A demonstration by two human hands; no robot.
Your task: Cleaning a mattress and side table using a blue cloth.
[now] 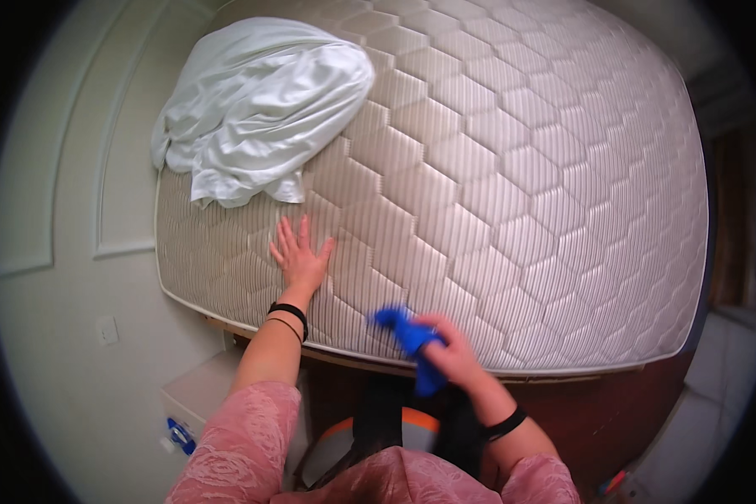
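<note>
A quilted mattress (510, 239) with a hexagon pattern and fine stripes spreads before me. My left hand (301, 258) rests on its near left part, palm down with the fingers spread. Just beyond those fingertips lies a crumpled white cloth cover (271, 107), bulging as if something is inside. At the near edge of the mattress, my right hand (450, 353) grips a bunched blue cloth (409, 337). The cloth and this hand are slightly blurred, and one end of the cloth hangs down past the edge.
A white wall (50, 315) with raised moulding and a switch plate (108, 330) runs along the left. Below it stands a pale cabinet (195, 384) beside a blue bottle (181, 436). A grey and orange round object (334, 450) sits by my legs over dark reddish flooring (579, 428).
</note>
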